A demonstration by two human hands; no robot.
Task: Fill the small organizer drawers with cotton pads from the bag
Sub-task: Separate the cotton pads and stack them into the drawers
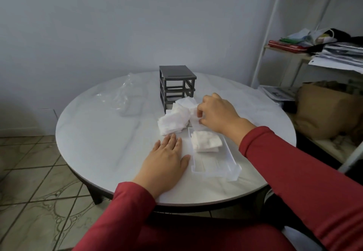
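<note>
Head view, round white table [102, 132], tiled floor [29, 172], cluttered shelf [286, 51], left hand [167, 162] flat, right hand [218, 113] pinching cotton pads [174, 121].

Two pad heaps [173, 122] [206, 141], one frame [177, 82], one bag [127, 97]

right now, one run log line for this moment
left hand: flat on table | right hand: pinching cotton pads | drawer: holds some pads | organizer frame: behind pile

text: none legible | labels: none | papers on shelf [341, 54]: print too blurred
</note>
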